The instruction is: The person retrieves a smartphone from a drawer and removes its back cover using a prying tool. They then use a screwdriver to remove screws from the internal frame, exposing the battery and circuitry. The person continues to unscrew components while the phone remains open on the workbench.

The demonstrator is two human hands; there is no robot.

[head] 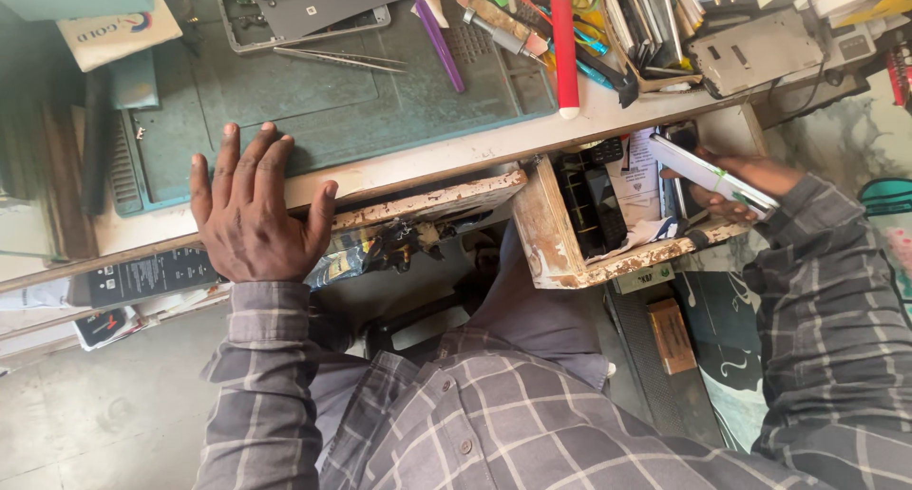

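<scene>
The left hand (249, 215) lies flat, fingers spread wide, on the edge of the worn white wooden workbench (456, 153), seemingly bracing the body, its fingertips touching the dull green rubber work mat (332, 101). The right hand (736, 181) grips a slim white rectangular phone-like slab (708, 175), tilted over the open, paint-chipped wooden drawer (570, 253) crammed with dark parts and papers. Metal tweezers (337, 60) and an opened grey handset (304, 10) rest on the mat; the floor below is bare concrete.

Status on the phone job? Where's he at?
Done: opened phone lies back-off on the green mat, tweezers beside it. In hand: right hand holds a flat white phone-like piece over the open drawer; left hand rests flat on the bench edge. Left: phone not closed.
</scene>
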